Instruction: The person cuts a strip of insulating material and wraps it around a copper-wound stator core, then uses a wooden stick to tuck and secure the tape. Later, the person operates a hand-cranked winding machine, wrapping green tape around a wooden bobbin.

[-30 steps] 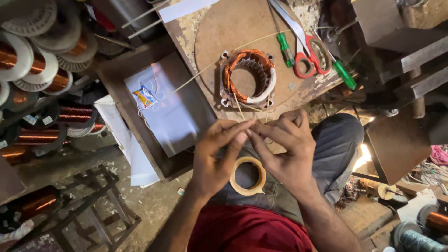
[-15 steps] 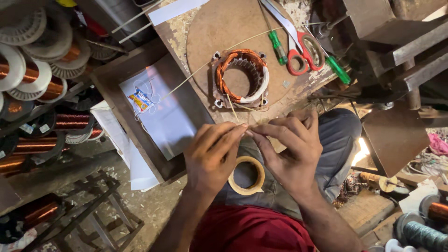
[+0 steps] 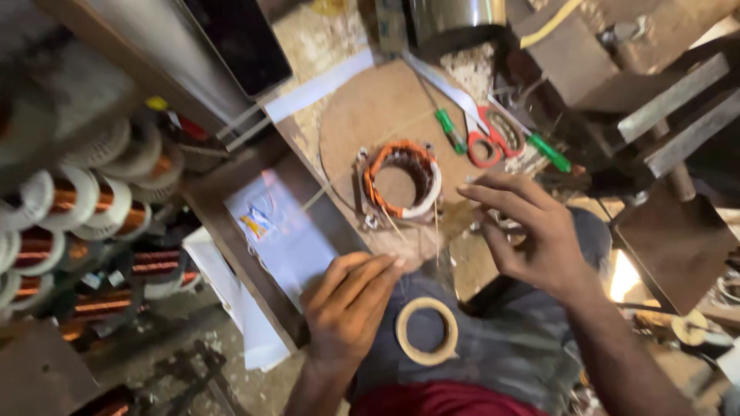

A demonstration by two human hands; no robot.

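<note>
A motor stator (image 3: 398, 185) with orange-copper windings and a white sleeve rests on a round brown board (image 3: 370, 115). Thin pale lead strands (image 3: 435, 239) hang from it toward my lap. My left hand (image 3: 351, 304) is below the stator, with fingertips pinched together on one thin strand. My right hand (image 3: 532, 231) hovers just right of the stator, fingers spread, with nothing visibly in it. A tan tape roll (image 3: 426, 331) lies on my lap between the hands.
Red-handled scissors (image 3: 491, 139) and two green-handled screwdrivers (image 3: 447, 127) (image 3: 550, 152) lie right of the board. A clear plastic bag (image 3: 281, 239) lies on a dark tray on the left. Copper wire spools (image 3: 69, 200) crowd the far left. Wooden blocks (image 3: 671, 115) stand at the right.
My hands, joined in front of the stator before, have moved apart: the right one rose toward the stator, the left stayed low. The camera moved in closer.
</note>
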